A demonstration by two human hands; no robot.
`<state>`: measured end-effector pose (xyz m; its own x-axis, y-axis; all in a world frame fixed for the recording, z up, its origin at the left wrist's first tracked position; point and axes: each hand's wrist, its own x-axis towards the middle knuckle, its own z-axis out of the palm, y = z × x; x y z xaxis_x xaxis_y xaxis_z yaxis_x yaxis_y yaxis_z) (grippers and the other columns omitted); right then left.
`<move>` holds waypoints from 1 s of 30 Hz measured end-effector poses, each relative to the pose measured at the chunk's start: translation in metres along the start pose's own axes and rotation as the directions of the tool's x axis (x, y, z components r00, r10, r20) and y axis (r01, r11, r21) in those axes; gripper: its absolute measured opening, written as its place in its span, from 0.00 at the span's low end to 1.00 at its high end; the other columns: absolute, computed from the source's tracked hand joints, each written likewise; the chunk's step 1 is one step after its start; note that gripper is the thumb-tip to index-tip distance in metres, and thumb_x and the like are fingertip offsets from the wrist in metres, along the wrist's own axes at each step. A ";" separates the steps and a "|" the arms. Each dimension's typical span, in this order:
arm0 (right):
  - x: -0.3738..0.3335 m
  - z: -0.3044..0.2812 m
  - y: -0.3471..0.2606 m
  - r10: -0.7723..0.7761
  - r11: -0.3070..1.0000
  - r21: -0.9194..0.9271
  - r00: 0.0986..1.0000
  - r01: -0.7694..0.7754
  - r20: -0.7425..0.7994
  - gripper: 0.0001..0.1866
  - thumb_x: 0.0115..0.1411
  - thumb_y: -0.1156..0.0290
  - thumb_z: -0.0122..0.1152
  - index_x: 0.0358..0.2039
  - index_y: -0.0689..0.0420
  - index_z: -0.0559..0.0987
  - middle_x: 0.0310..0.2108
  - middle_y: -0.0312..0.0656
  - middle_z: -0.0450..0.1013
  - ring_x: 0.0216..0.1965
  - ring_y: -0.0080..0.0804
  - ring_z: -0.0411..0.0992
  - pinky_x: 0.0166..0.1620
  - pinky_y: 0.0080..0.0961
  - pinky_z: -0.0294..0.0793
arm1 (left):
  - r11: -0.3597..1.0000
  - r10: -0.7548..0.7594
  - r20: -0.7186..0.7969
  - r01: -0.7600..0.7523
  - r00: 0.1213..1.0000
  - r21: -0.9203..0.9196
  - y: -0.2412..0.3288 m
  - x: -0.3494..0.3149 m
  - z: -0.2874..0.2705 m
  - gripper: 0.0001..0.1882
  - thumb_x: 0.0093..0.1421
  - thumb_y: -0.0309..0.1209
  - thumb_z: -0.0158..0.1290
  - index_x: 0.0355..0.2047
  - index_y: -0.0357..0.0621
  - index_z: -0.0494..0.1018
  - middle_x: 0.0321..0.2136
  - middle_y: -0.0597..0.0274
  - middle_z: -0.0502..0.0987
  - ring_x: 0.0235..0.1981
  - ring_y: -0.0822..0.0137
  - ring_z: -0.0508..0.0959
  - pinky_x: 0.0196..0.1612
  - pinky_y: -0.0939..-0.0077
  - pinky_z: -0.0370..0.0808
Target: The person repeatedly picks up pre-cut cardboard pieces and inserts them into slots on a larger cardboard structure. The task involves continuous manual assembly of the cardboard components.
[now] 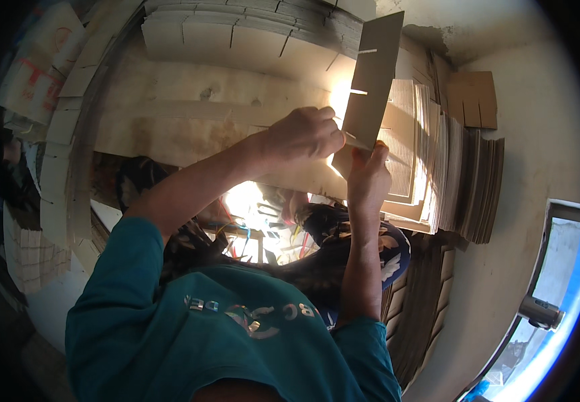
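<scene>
A long grey cardboard strip (374, 77) with slots cut into its left edge stands up at a tilt in front of me. My right hand (369, 175) grips its lower end, with the thumb and fingers closed on it. My left hand (310, 134) is closed at the strip's left edge, beside the lowest slot, its fingertips against the card. A second bit of card (341, 161) shows between the hands below the strip; whether it is a separate piece I cannot tell.
Slotted strips lie in a stack (250, 33) along the far side of the wooden table (183, 100). More cardboard stands in a row (464, 177) on the right, with a brown slotted piece (474, 100) behind. Other strips (62, 147) line the left. Bright light shines below my hands.
</scene>
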<state>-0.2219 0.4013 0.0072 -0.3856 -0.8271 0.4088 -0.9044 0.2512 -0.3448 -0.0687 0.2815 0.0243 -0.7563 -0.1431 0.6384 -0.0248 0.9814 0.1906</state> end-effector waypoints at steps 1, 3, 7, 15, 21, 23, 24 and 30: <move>-0.002 -0.001 -0.003 0.015 1.000 -0.015 0.999 -0.014 0.030 0.19 0.63 0.74 0.51 0.53 0.57 0.60 0.29 0.55 0.74 0.29 0.57 0.74 0.25 0.45 0.72 | 0.999 -0.029 0.014 0.029 0.999 -0.031 0.002 -0.004 -0.002 0.06 0.42 0.23 0.53 0.20 0.42 0.66 0.18 0.63 0.67 0.24 0.66 0.69 0.25 0.71 0.70; -0.005 0.003 -0.004 0.027 0.997 0.066 1.000 -0.026 -0.006 0.16 0.62 0.76 0.51 0.49 0.57 0.62 0.30 0.55 0.75 0.29 0.57 0.74 0.26 0.44 0.73 | 0.991 -0.083 0.047 0.087 0.995 -0.099 0.004 -0.009 -0.006 0.06 0.42 0.23 0.53 0.21 0.41 0.67 0.19 0.63 0.68 0.25 0.66 0.70 0.25 0.72 0.71; -0.005 0.002 -0.006 0.106 0.981 0.170 0.994 -0.097 -0.041 0.13 0.62 0.76 0.51 0.47 0.54 0.65 0.32 0.52 0.76 0.29 0.55 0.75 0.28 0.41 0.75 | 0.861 -0.306 0.258 0.382 0.916 -0.335 -0.021 -0.002 -0.027 0.16 0.47 0.35 0.64 0.26 0.39 0.71 0.20 0.58 0.71 0.29 0.59 0.74 0.29 0.65 0.74; 0.002 0.008 -0.019 0.085 0.977 0.206 0.988 -0.057 -0.127 0.13 0.61 0.76 0.56 0.46 0.53 0.69 0.31 0.45 0.77 0.31 0.41 0.79 0.31 0.29 0.78 | 0.903 -0.333 0.085 0.291 0.939 0.317 -0.166 0.023 0.005 0.28 0.42 0.35 0.67 0.42 0.41 0.68 0.32 0.59 0.71 0.40 0.60 0.71 0.43 0.65 0.70; 0.001 0.015 -0.013 0.102 0.971 0.230 0.979 -0.059 -0.177 0.15 0.58 0.79 0.58 0.46 0.54 0.71 0.28 0.41 0.77 0.27 0.31 0.78 0.30 0.24 0.76 | 0.812 -0.344 0.036 0.279 0.938 0.512 -0.192 0.019 0.055 0.24 0.43 0.28 0.63 0.42 0.42 0.68 0.36 0.62 0.71 0.43 0.63 0.69 0.45 0.67 0.68; 0.004 0.011 -0.017 0.078 0.974 0.224 0.986 -0.044 -0.148 0.16 0.59 0.81 0.57 0.47 0.54 0.70 0.32 0.45 0.78 0.34 0.36 0.79 0.34 0.25 0.78 | 0.823 -0.298 0.014 0.250 0.954 0.510 -0.196 0.014 0.059 0.21 0.44 0.27 0.61 0.40 0.43 0.69 0.35 0.63 0.71 0.42 0.63 0.69 0.44 0.67 0.68; 0.004 0.010 -0.019 0.070 0.974 0.222 0.988 -0.038 -0.135 0.17 0.59 0.82 0.56 0.48 0.55 0.69 0.35 0.47 0.79 0.37 0.38 0.80 0.36 0.26 0.79 | 0.833 -0.263 -0.003 0.229 0.965 0.504 -0.198 0.012 0.060 0.19 0.45 0.26 0.60 0.39 0.43 0.69 0.35 0.63 0.71 0.41 0.63 0.70 0.43 0.68 0.68; 0.005 0.014 -0.020 0.019 0.965 0.258 0.973 0.042 -0.230 0.15 0.59 0.79 0.58 0.47 0.57 0.72 0.31 0.41 0.78 0.29 0.29 0.79 0.30 0.21 0.76 | 0.928 -0.135 -0.111 0.165 0.985 0.335 -0.201 0.009 0.054 0.11 0.45 0.21 0.56 0.32 0.43 0.72 0.28 0.63 0.72 0.36 0.63 0.72 0.38 0.70 0.71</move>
<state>-0.2032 0.3850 0.0049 -0.4341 -0.6847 0.5855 -0.8423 0.0779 -0.5334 -0.1058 0.0902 -0.0484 -0.6686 -0.2878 0.6857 -0.3667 0.9298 0.0326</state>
